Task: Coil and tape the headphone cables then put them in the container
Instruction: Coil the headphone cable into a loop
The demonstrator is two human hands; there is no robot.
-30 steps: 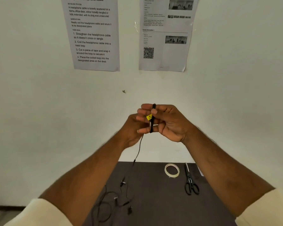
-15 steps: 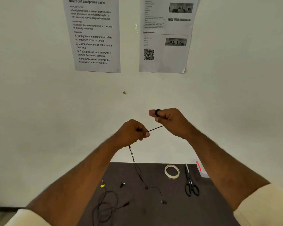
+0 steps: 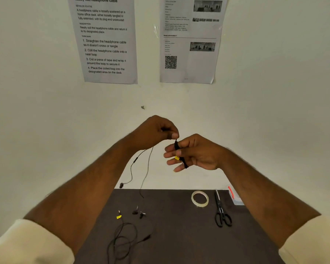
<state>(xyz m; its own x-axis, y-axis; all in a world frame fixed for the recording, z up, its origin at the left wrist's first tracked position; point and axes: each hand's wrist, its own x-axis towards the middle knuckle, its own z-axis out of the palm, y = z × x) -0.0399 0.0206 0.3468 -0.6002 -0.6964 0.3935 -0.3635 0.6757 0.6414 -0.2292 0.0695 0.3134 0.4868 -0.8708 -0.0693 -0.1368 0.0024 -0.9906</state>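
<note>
A black headphone cable (image 3: 180,155) with a yellow tag is wound in loops around the spread fingers of my right hand (image 3: 195,152), held up in front of the wall. My left hand (image 3: 155,131) pinches the same cable just above those fingers; its free tail with an earbud (image 3: 121,185) dangles below the left wrist. A second black headphone cable (image 3: 122,239) with a yellow tag lies loosely tangled on the dark desk (image 3: 179,235) at the near left. Only a corner of the clear container (image 3: 235,198) with a red clip shows, behind my right forearm.
A roll of clear tape (image 3: 199,198) lies at the desk's back edge, with black scissors (image 3: 221,212) to its right. Two printed sheets (image 3: 107,39) are stuck on the white wall behind the desk.
My left hand rose and carried the cable over to my right fingers, adding a loop. My right hand opened its fingers and dropped slightly. The dangling tail lifted off the desk.
</note>
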